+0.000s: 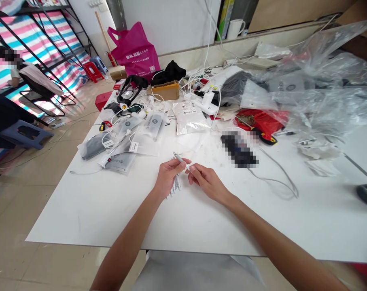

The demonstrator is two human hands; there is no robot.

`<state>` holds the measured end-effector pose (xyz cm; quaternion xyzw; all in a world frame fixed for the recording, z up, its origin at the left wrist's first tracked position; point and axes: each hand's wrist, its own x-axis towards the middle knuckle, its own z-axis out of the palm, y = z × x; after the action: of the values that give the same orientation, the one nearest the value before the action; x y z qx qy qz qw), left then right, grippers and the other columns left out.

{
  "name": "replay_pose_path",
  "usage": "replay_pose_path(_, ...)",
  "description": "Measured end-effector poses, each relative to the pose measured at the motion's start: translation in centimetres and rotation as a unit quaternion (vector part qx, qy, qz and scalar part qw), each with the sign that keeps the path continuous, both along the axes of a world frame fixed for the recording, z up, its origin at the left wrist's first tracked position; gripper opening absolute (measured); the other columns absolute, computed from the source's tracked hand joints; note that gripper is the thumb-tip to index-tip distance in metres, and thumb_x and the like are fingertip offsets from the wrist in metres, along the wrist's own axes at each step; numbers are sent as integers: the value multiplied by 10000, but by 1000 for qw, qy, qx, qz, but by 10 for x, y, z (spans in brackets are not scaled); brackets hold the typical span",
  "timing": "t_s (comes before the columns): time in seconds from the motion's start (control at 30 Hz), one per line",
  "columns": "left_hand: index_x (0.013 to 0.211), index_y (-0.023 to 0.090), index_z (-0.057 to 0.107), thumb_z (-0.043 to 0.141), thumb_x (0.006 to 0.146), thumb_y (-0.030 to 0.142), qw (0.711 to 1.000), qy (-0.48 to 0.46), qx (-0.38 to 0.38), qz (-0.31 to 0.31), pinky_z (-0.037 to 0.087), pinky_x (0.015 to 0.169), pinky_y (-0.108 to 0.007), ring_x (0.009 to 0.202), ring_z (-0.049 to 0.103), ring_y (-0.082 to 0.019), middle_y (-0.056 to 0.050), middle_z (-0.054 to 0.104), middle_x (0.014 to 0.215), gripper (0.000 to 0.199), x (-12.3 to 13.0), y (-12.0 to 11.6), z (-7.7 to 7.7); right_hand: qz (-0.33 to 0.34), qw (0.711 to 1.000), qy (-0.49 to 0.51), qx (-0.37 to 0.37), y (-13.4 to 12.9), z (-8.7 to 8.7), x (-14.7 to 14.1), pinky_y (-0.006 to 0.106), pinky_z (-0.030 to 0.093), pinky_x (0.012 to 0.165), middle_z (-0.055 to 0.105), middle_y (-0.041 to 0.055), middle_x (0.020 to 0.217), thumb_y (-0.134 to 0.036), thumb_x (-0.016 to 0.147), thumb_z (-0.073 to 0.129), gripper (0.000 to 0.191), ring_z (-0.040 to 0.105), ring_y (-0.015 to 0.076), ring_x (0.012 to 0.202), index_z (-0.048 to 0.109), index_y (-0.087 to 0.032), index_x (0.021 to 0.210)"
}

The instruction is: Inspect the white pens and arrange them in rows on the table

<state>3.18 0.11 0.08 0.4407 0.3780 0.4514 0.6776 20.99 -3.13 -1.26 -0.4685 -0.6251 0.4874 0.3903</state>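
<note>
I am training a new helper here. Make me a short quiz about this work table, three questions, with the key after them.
1. True or false: the left hand and the right hand both touch the slim pen-shaped object.
2. What colour is the crumpled bag on the table? A) red B) blue C) green
3. What white drinking vessel stands on the ledge behind the table?

Key: 1 true; 2 A; 3 a white mug.
</note>
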Motion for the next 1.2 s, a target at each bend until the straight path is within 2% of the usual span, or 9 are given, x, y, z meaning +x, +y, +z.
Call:
replay_pose_path(0.1,1019,187,839,809,892,439,1000,-6,7,-22,534,864,-349,829,658,-185,-58,721,861,284,-1,1,-2,-2,1000,13,-5,0,-1,0,299,408,619,640,4,762,-595,1098,415,450,465,141,617,627,-214,985)
replay_pose_path(0.23,1042,198,835,777,923,439,1000,-14,8,-22,530,897,-338,904,702,-205,-65,747,926,275,-2,1,-3,-52,996,-29,65,-2,-1,-2,287,375,598,610,-10,747,-566,1043,572,356,461,136,628,628,-216,1009)
replay_pose_path(0.37,1084,173,815,739,952,449,997,-36,2,-62,537,778,-351,667,678,-184,-25,673,705,315,-2,1,-3,17,999,18,26,-1,1,-2,288,388,615,624,1,752,-552,1076,512,416,454,126,627,645,-203,894)
replay_pose_path(0.5,1055,155,805,742,942,470,996,-55,-7,-76,532,725,-355,618,650,-170,-52,712,790,341,-2,1,-2,33,997,67,0,-3,-5,-3,294,462,626,673,13,805,-555,1074,518,342,528,145,646,603,-225,1040)
replay_pose_path(0.63,1041,179,801,725,941,512,997,-49,-16,-50,510,667,-333,765,673,-201,-99,746,1014,356,-5,2,3,51,980,-51,187,-10,-18,-3,340,552,700,726,36,964,-497,994,697,454,645,183,751,486,-260,1320)
replay_pose_path(0.8,972,189,807,706,958,499,999,-29,5,-39,510,824,-337,933,656,-211,-105,735,1131,327,-13,2,10,102,888,-150,422,-9,-20,-2,403,613,866,718,130,1180,-295,1046,625,447,704,246,1049,501,-231,1470)
replay_pose_path(0.93,981,170,795,684,969,507,995,-47,13,-90,473,729,-327,907,624,-216,-130,721,1120,354,-16,1,14,106,858,-182,468,-4,-15,0,406,619,852,735,120,1094,-183,1046,588,395,705,239,982,563,-216,1439)
replay_pose_path(1.07,1012,164,795,664,982,513,993,-44,16,-107,440,669,-329,828,599,-203,-131,712,1080,374,-16,0,16,101,861,-170,469,-4,-12,1,388,611,812,740,98,1044,-107,1033,575,367,689,221,925,597,-225,1379)
replay_pose_path(1.2,1025,160,796,659,994,484,992,-47,26,-110,439,690,-317,920,611,-222,-135,716,1099,354,-17,-1,16,95,858,-171,475,-6,-11,-1,388,615,807,717,97,1011,-127,1026,597,351,685,225,927,597,-216,1366)
